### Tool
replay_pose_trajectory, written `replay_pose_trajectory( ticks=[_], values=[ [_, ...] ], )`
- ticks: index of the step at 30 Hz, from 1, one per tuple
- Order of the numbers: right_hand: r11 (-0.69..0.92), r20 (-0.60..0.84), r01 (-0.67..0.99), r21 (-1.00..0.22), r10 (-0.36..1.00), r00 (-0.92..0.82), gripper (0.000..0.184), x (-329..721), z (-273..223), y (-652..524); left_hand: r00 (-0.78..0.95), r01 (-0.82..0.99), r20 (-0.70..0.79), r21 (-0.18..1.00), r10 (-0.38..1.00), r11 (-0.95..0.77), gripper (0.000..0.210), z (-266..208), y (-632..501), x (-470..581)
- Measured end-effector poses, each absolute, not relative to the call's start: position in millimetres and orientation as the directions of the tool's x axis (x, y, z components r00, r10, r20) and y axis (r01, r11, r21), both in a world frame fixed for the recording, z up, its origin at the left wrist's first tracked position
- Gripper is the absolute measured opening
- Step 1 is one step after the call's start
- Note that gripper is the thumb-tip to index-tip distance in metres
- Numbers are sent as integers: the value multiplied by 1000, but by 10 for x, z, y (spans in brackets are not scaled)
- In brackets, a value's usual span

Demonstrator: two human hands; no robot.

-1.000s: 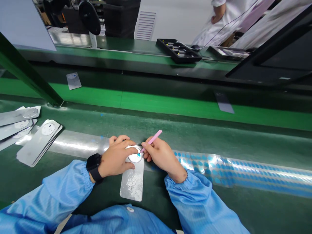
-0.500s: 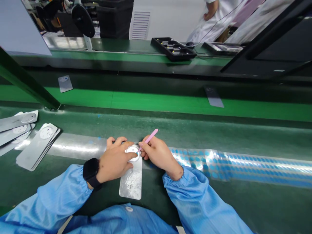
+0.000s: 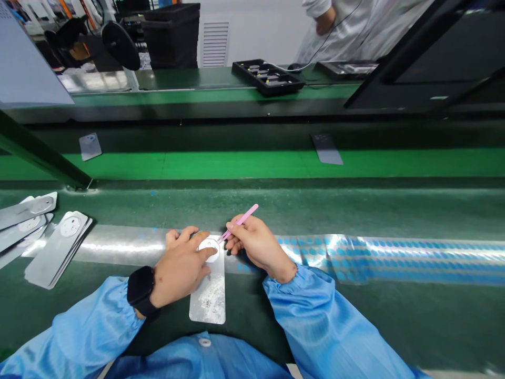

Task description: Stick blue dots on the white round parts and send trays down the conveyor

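On the far counter [image 3: 181, 80] we see a black tray [image 3: 281, 89] holding small pale pieces with yellow spots, too small for us to make out. Left of it stands a black bin [image 3: 173, 45], its contents hidden from us. The panel [image 3: 212, 288] before us is flat, silvery and round-cornered, mottled white and gray over its near half, with a round white disc [image 3: 207, 243] near its far end. It lies between our hands on the near counter [image 3: 245, 308], its long axis running near to far, the disc end pointing far. Our left hand [image 3: 179, 273] rests with fingers spread, fingertips on disc and panel; our right hand [image 3: 258, 245] pinches pink tweezers [image 3: 248, 213], slanting down leftward to the disc's right edge.
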State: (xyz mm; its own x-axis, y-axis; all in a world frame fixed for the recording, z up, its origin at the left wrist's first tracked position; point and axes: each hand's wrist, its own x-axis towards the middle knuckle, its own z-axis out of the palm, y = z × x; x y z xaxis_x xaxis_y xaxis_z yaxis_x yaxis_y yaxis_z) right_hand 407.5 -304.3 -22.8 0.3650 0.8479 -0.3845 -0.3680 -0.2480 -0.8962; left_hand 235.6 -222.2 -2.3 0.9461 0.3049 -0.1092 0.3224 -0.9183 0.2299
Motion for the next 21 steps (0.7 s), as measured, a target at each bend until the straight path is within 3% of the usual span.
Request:
replay_pose_trajectory(
  ticks=[13,18,21],
  values=[
    [-238,-369,-359,-903,856,363,36,4081,-243,-3016,926,378,-133,282,355,-882,28,-49,-2208,2384],
    [-228,-380,-394,-890,849,368,44,4074,-203,-3020,922,385,-107,331,371,-861,21,-99,-2187,2446],
    [-242,-403,-420,-875,844,353,48,4098,-184,-3040,919,393,-126,342,373,-853,28,-85,-2179,2513]
  ],
)
